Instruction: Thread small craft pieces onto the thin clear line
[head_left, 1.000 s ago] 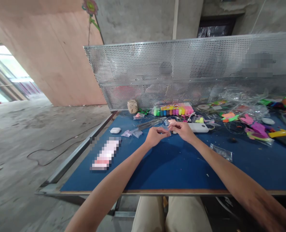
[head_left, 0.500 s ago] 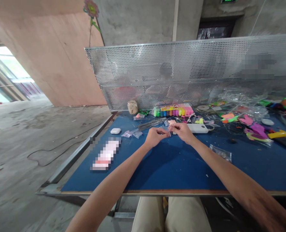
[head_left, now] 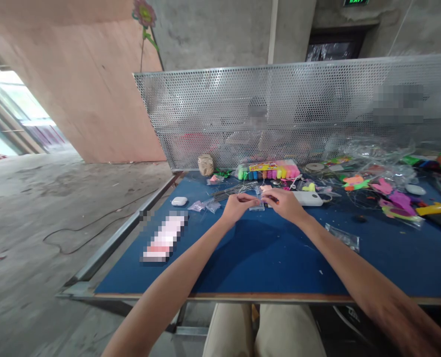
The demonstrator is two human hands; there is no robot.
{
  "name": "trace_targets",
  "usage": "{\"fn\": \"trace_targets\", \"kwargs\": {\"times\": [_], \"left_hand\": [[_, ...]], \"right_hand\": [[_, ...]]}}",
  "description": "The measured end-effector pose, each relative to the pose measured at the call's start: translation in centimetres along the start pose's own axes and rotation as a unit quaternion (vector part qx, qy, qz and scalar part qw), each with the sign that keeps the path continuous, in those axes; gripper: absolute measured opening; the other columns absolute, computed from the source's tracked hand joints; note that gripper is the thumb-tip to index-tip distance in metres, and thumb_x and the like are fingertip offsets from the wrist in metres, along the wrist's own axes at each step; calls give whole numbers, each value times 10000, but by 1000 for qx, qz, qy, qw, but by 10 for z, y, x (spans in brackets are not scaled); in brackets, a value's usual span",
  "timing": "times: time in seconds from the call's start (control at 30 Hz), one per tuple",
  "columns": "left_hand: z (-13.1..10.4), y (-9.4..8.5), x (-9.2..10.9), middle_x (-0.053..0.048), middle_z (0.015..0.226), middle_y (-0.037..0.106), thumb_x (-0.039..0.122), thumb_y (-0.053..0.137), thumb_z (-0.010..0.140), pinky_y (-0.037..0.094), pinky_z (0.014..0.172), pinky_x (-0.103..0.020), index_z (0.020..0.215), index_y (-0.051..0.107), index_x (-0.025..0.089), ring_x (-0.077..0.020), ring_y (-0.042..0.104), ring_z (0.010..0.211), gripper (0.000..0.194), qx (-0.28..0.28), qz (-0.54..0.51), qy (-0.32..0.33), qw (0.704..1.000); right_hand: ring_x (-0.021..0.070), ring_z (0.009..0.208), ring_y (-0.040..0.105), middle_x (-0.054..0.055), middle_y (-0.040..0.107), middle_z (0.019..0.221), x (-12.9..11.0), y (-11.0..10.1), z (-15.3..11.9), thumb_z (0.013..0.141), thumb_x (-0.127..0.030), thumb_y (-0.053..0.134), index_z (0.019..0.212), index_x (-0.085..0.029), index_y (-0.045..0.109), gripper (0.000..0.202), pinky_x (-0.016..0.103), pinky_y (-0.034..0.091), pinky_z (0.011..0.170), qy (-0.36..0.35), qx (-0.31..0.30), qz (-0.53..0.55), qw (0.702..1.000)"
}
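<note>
A small clear plastic bag (head_left: pixel 257 206) hangs between my two hands over the middle of the blue table. My left hand (head_left: pixel 238 207) pinches its left side with the fingers closed. From the right, my right hand (head_left: pixel 286 202) meets it in a pinch, and a speck of orange shows by the curled fingers. Whatever lies inside the bag is too small to make out. Just behind the fingers is a pale pink piece (head_left: pixel 266 188). A white power strip (head_left: pixel 309 198) lies beside the right hand, partly hidden by it.
Thin metal wires (head_left: pixel 238 189) and small purple-tinted bags (head_left: pixel 204 205) lie left of the hands. A pack of coloured clay tubs (head_left: pixel 268 171) stands behind, before a perforated metal screen (head_left: pixel 213 114). Colourful foam pieces (head_left: pixel 399 198) crowd the right. A white earbud case (head_left: pixel 179 201) sits at left.
My fingers have shifted slightly, and the clear bag now shows more plainly below them. The whole view has moved a little; objects on the table stay put.
</note>
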State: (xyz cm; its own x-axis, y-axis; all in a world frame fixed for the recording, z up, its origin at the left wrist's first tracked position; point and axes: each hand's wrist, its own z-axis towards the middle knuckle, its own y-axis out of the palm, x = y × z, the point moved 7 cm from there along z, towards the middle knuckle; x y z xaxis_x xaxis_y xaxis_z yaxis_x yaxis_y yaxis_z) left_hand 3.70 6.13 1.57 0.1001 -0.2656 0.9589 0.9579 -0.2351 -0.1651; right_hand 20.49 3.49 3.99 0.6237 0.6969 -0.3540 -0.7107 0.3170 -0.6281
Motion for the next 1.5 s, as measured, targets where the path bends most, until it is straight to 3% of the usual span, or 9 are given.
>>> {"fn": "trace_targets", "kwargs": {"times": [0.2,0.6,0.8,0.9,1.07,1.13,1.23,1.4,1.5], "left_hand": [[-2,6,-8,-28,687,672,530,804,621,302,458,-205,841,778,173,-83,457,537,420,-2,-1,-47,999],[-3,13,-7,-87,827,730,523,770,691,261,420,-186,909,752,139,-69,479,527,443,-45,-43,-38,997],[1,16,-14,-128,1016,719,386,810,710,478,569,-209,1196,616,143,-151,658,787,577,-37,-185,-52,981],[5,0,-13,-145,1253,625,380,782,745,563,675,-276,1267,524,172,-181,661,938,618,44,-204,-24,978],[-4,-46,31,-107,1212,620,418,712,816,540,771,-327,1210,565,198,-191,614,967,475,205,101,168,959],[-9,-43,53,-79,1069,675,391,638,883,465,960,-390,1056,658,204,-207,598,1009,255,161,238,252,924],[-14,-24,65,-83,1131,682,373,581,926,376,1045,-421,1122,672,224,-243,559,1135,263,50,365,322,872],[-18,3,59,-111,1145,680,369,485,975,337,1037,-417,1230,633,211,-259,554,1164,334,-65,480,355,799],[-17,7,56,-119,1067,690,348,454,989,334,1032,-414,1220,637,199,-248,599,1088,330,-86,491,359,789]], "right_hand": [[254,1021,671,83,740,1045,-16,4,3,987,-245,469,1092,-232,698,251,386,511,878,-120,-35,-101,987],[236,930,662,93,717,1006,-30,-3,0,955,-236,499,957,-220,678,179,340,486,839,-63,67,-115,989],[220,871,648,75,702,940,-20,-11,4,977,-279,497,1043,-226,687,209,324,481,801,-27,78,-98,992],[221,881,642,72,694,936,-9,-22,4,981,-299,503,1027,-238,711,221,319,473,769,-15,91,-106,990],[217,853,620,71,679,924,2,-26,3,973,-304,525,1007,-239,731,218,336,455,762,-45,62,-154,985],[221,860,603,67,679,910,-4,-20,2,970,-289,530,988,-248,738,213,357,446,797,-86,37,-160,983],[226,880,583,63,684,916,-17,-11,1,962,-282,548,947,-255,744,199,379,437,830,-130,19,-142,981],[223,913,580,65,683,943,-33,-4,0,977,-247,517,984,-254,734,217,370,423,815,-154,10,-163,974],[226,912,579,66,679,941,-38,-3,0,980,-260,516,996,-272,734,219,373,410,803,-151,15,-190,970]]}}
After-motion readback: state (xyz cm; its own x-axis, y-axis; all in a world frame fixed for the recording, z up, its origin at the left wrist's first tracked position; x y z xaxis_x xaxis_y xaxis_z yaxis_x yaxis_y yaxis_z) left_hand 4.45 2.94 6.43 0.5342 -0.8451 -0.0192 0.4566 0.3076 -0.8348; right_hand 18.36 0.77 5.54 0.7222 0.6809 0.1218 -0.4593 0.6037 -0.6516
